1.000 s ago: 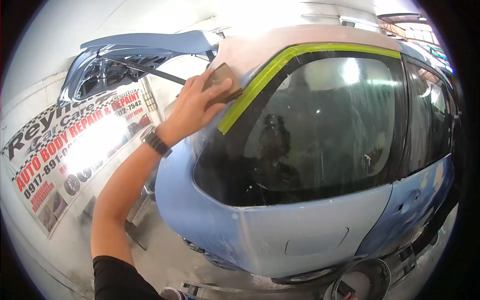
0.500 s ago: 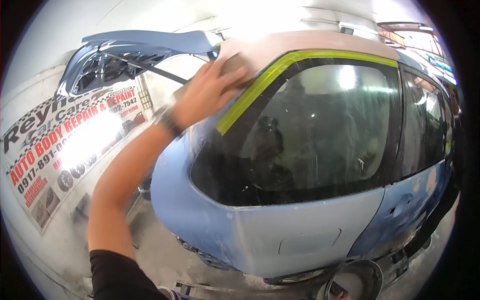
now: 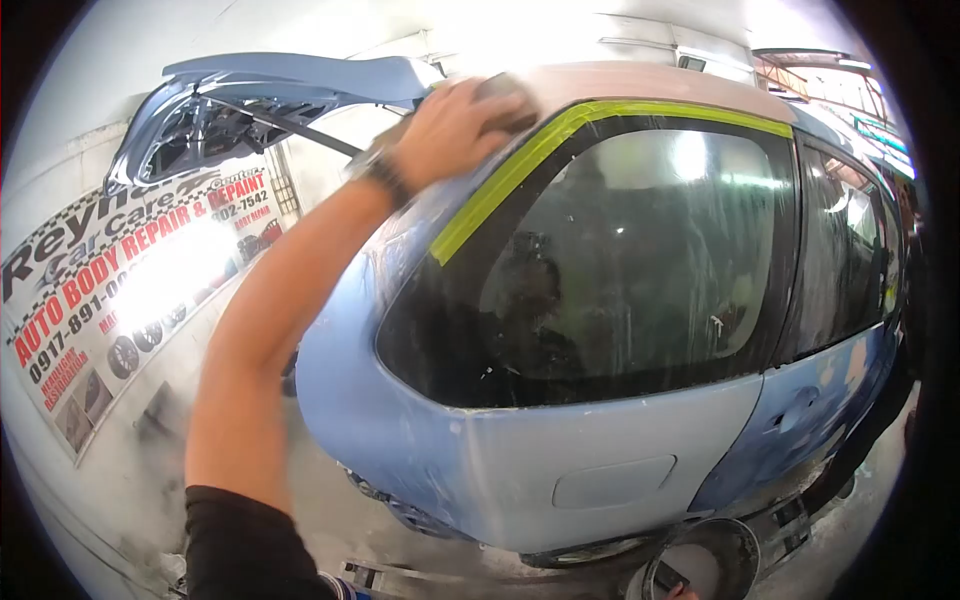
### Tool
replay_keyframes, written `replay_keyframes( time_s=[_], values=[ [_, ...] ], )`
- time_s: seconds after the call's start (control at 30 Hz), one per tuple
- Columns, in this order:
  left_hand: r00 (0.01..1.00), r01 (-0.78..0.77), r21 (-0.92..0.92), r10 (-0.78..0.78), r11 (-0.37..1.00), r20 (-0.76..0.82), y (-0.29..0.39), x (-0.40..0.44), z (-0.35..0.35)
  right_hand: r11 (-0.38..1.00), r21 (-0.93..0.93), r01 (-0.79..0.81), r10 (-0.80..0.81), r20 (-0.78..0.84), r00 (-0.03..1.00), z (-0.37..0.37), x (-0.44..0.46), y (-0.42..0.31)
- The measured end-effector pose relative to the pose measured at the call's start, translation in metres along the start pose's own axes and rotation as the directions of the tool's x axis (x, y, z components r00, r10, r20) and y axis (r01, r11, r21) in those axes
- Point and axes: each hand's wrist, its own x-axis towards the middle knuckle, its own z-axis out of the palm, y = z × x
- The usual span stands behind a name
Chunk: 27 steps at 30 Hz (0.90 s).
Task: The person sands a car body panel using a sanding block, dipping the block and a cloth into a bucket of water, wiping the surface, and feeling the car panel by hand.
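My left hand (image 3: 450, 135) is wrapped over a long grey-brown sanding block (image 3: 512, 98), smeared by motion. It presses the block against the pinkish-grey roof pillar (image 3: 570, 85) of a car, above the rear side window (image 3: 640, 250). Yellow-green masking tape (image 3: 520, 175) borders the window's top and rear edges, just right of the hand. Only the fingertips of my right hand (image 3: 684, 593) show at the bottom edge, at a small dark flat piece (image 3: 671, 578) in front of a bucket (image 3: 752, 560); the rest is out of view.
The blue tailgate (image 3: 300, 78) stands raised at the upper left, held by a strut (image 3: 290, 128). Patchy blue and grey body panels (image 3: 600, 440) lie below the window. A printed banner (image 3: 130, 270) hangs on the left wall. The rear door (image 3: 810, 410) is at the right.
My left hand has moved up and to the right along the roof pillar with the sanding block. My right fingertips stay near the bucket at the bottom edge.
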Motion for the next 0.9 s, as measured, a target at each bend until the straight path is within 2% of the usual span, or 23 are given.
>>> replay_keyframes(
  time_s=[0.03,0.1,0.2,0.23,0.3,0.43,0.47,0.57,0.6,0.67,0.7,0.77,0.87,0.9],
  values=[
    [0.987,0.116,0.046,-0.120,0.992,0.105,0.013,0.022,-0.008,1.000,-0.008,0.002,-0.002,0.002,1.000,-0.001,-0.004,-0.003],
    [0.989,0.126,0.027,-0.127,0.992,0.070,0.014,0.014,-0.011,1.000,-0.018,0.013,-0.013,0.000,1.000,0.000,-0.007,-0.001],
    [1.000,-0.018,-0.012,0.018,1.000,0.010,0.016,-0.072,-0.025,1.000,-0.016,0.014,-0.014,0.011,1.000,0.004,-0.007,0.002],
    [0.999,-0.005,-0.029,0.007,1.000,0.045,0.016,-0.102,-0.029,1.000,-0.007,0.004,-0.004,0.016,1.000,0.008,-0.008,0.001],
    [0.998,0.004,-0.014,-0.003,1.000,0.063,0.023,-0.110,-0.035,1.000,0.012,-0.022,0.022,0.019,1.000,0.012,-0.009,0.001],
    [0.997,-0.063,0.014,0.063,0.998,0.035,0.014,0.000,-0.006,0.999,-0.012,-0.036,0.036,0.012,0.999,0.001,-0.006,-0.002],
    [0.992,0.027,0.007,-0.028,1.000,0.124,0.016,0.029,-0.003,0.999,-0.019,-0.031,0.031,0.010,0.999,-0.001,-0.011,-0.003],
    [0.983,0.050,0.002,-0.050,0.999,0.176,0.016,0.031,-0.006,0.999,-0.033,-0.017,0.017,0.007,1.000,0.005,-0.018,0.000],
    [0.995,-0.033,-0.054,0.038,0.998,0.095,0.011,0.004,-0.008,0.999,-0.031,-0.015,0.015,0.015,1.000,0.005,-0.018,0.000],
    [0.997,-0.065,0.006,0.064,0.998,0.046,0.014,-0.061,-0.024,1.000,-0.006,-0.024,0.024,0.012,1.000,0.011,-0.015,0.000],
    [0.994,-0.025,-0.011,0.026,1.000,0.101,0.011,-0.086,-0.029,0.999,0.003,-0.036,0.036,0.015,0.999,0.015,-0.015,-0.001],
    [0.993,0.001,0.006,-0.001,1.000,0.116,0.012,-0.086,-0.032,0.999,0.007,-0.042,0.042,0.012,0.999,0.013,-0.011,-0.002],
    [0.995,-0.078,0.043,0.080,0.996,-0.054,-0.003,-0.005,0.002,0.999,-0.001,-0.033,0.033,-0.004,0.999,0.008,-0.005,-0.005],
    [0.996,0.061,-0.030,-0.058,0.998,0.069,-0.005,0.029,0.001,0.999,-0.021,-0.025,0.025,-0.003,1.000,0.005,-0.006,-0.007]
  ],
)
